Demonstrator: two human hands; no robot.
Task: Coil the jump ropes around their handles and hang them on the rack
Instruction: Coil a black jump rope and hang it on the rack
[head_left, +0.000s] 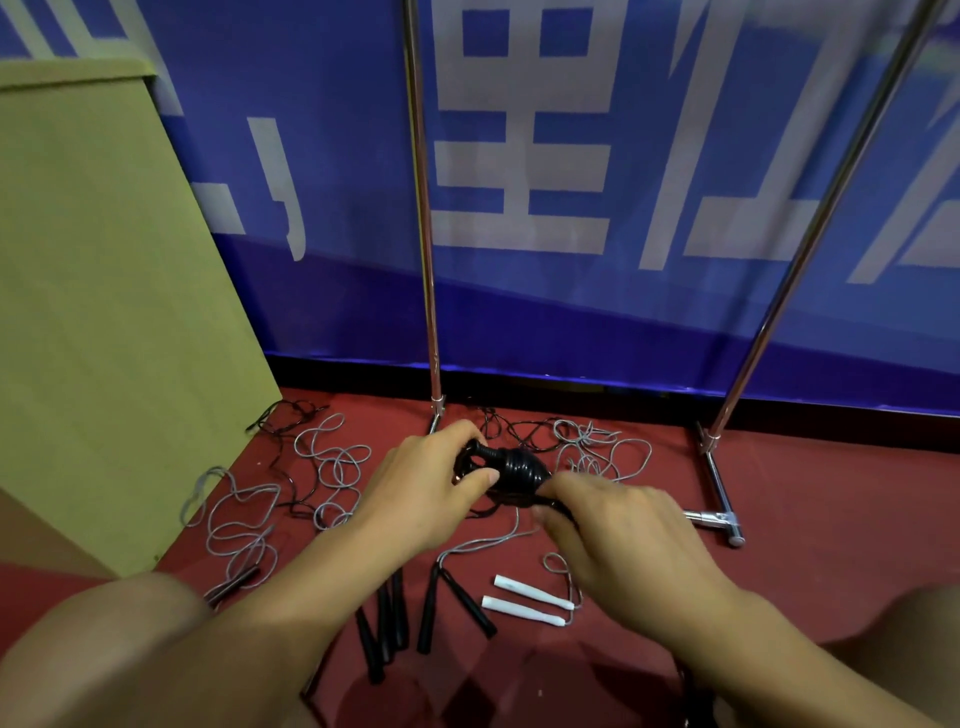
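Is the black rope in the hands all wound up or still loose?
Mostly wound: black rope sits in tight coils, with a short tail left by the right hand.

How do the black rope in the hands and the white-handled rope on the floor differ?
The black rope is wound in a tight bundle, held by the left hand and right hand. The white-handled rope lies loose on the red floor, untouched, its grey cord uncoiled.

This looks like a sports hall or gym storeroom. A red sports-type floor (810, 525) meets a blue banner with large white characters (519, 156), before which stands a chrome tubular rack (427, 234), with tangled grey and black jump ropes (332, 467) strewn below.
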